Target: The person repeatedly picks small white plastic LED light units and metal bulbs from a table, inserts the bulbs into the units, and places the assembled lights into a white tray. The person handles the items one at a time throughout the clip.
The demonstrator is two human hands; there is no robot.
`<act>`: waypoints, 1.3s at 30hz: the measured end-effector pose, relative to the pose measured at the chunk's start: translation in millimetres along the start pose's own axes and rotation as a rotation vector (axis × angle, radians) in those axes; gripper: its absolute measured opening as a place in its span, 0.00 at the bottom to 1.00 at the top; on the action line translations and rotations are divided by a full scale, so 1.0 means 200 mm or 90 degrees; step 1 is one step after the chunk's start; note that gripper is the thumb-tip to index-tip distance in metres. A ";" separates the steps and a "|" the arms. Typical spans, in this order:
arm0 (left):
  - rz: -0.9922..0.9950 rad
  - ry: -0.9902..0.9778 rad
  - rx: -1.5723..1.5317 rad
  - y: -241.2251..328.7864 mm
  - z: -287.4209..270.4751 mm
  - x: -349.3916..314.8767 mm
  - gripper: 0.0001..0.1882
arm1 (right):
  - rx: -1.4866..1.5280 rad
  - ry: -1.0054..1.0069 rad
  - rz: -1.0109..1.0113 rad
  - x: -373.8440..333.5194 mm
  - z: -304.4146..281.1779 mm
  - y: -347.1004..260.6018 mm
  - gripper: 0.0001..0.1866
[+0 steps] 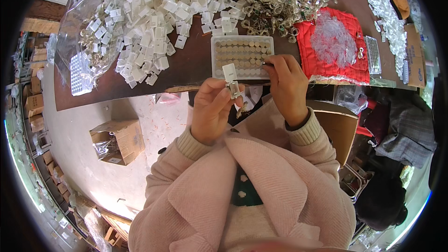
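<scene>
In front of my chest, my left hand [213, 107] pinches a small white plastic case [230, 77] between thumb and fingers. Its lid stands up, and a bit of thin coiled wire [242, 110] hangs below the fingers. My right hand [287, 84] is at the right edge of a clear plastic tray [216, 72], its thumb and fingertips pressed together on a small dark thing I cannot make out. Rows of round, coin-like button cells [240, 51] sit in the tray, which lies at the table's near edge.
White plastic cases [158, 18] are heaped at the left, wire bundles [280, 0] at the back middle. On a red cloth [310, 60] lies a pile of clear pieces [332, 37]. Another tray [81, 74] is at the left end. A cardboard box [126, 140] stands on the floor.
</scene>
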State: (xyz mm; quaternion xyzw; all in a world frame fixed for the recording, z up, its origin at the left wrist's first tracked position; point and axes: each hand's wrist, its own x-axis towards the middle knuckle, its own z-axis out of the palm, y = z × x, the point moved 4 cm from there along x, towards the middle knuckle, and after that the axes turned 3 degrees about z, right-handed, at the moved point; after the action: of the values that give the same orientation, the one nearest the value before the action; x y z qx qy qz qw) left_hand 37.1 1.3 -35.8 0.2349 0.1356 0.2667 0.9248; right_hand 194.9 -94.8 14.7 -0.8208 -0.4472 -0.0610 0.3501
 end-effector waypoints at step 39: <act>0.008 0.045 0.026 -0.04 0.01 0.03 0.08 | 0.145 0.015 -0.112 -0.05 -0.02 -0.13 0.17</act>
State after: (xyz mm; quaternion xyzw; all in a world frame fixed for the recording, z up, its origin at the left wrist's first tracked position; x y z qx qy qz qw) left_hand 45.8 -2.8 -39.8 0.2451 0.1720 0.2781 0.9127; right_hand 170.0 -95.0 28.0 -0.7327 -0.5172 -0.0495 0.4396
